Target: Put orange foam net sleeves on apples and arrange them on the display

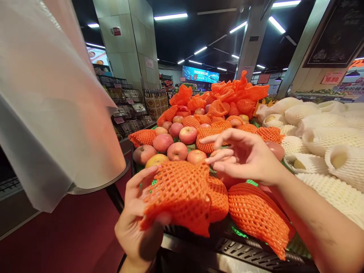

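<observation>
Left hand (136, 223) grips orange net (179, 193); contents hidden

Both hands were bare: no gloves, rings or watch showed on either. The left hand (136, 223) was seen only to the wrist, which was uncovered. The right hand (244, 157) came with a long stretch of forearm (315, 223), bare to the picture's edge, with no sleeve or cuff in sight. Fingernails were short and unpainted.
</observation>
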`<move>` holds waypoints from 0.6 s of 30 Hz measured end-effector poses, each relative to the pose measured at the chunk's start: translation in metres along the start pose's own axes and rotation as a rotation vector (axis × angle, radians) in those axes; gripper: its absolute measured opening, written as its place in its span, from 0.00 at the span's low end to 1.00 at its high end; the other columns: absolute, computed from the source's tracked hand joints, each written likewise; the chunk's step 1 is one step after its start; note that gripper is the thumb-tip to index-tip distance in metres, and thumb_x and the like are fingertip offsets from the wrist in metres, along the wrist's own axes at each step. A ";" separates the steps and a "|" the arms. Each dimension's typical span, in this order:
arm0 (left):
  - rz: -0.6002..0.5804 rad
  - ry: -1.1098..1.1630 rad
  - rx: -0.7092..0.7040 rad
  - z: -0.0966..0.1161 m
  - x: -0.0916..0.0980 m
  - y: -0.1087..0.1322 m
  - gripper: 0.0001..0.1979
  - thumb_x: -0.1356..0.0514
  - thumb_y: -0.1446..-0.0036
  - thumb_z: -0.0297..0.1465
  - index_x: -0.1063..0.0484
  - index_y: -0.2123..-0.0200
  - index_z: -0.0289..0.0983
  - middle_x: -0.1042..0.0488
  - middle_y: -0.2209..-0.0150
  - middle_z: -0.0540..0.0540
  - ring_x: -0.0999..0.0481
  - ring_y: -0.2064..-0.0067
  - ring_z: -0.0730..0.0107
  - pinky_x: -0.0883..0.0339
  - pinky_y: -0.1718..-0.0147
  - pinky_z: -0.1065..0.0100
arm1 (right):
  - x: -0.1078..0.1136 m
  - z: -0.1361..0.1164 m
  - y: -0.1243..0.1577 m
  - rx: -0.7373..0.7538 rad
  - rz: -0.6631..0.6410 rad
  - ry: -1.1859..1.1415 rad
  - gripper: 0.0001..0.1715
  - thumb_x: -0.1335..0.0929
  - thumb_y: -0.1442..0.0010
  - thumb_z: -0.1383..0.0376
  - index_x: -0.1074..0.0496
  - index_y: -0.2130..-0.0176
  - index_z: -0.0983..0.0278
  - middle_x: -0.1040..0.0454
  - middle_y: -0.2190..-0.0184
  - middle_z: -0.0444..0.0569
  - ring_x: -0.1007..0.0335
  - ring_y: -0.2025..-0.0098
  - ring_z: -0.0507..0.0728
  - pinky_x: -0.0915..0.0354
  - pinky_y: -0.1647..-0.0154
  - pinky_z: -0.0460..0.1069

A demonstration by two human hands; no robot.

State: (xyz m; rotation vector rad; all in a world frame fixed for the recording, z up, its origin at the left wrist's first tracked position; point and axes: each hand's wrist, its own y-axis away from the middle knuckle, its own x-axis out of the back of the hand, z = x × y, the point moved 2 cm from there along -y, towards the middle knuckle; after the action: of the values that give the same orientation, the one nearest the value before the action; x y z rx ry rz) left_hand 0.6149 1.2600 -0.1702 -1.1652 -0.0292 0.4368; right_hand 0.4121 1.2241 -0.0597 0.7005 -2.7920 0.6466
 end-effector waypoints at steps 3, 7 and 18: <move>-0.086 -0.075 -0.068 0.003 -0.007 -0.008 0.15 0.33 0.43 0.25 0.37 0.75 0.38 0.24 0.43 0.51 0.25 0.42 0.60 0.29 0.44 0.55 | -0.004 0.005 -0.002 -0.079 -0.100 -0.042 0.27 0.20 0.56 0.65 0.30 0.58 0.63 0.27 0.46 0.53 0.25 0.54 0.54 0.27 0.64 0.43; -0.171 -0.171 0.087 0.002 -0.010 -0.018 0.15 0.34 0.40 0.34 0.37 0.73 0.39 0.25 0.43 0.48 0.27 0.40 0.61 0.34 0.41 0.61 | -0.004 0.016 -0.007 -0.126 -0.078 -0.069 0.32 0.18 0.59 0.64 0.29 0.56 0.64 0.27 0.47 0.51 0.26 0.54 0.52 0.26 0.57 0.47; -0.303 -0.153 0.479 -0.007 -0.003 -0.007 0.38 0.28 0.50 0.46 0.44 0.44 0.42 0.27 0.48 0.40 0.22 0.51 0.55 0.25 0.54 0.55 | 0.003 0.023 -0.009 -0.108 -0.096 0.156 0.20 0.23 0.47 0.54 0.29 0.66 0.66 0.29 0.73 0.42 0.36 0.72 0.48 0.38 0.70 0.44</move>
State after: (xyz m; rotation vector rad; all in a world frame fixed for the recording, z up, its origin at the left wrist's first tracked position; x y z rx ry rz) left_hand 0.6157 1.2504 -0.1662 -0.6394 -0.2195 0.2433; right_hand 0.4121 1.2050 -0.0753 0.7247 -2.6107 0.5053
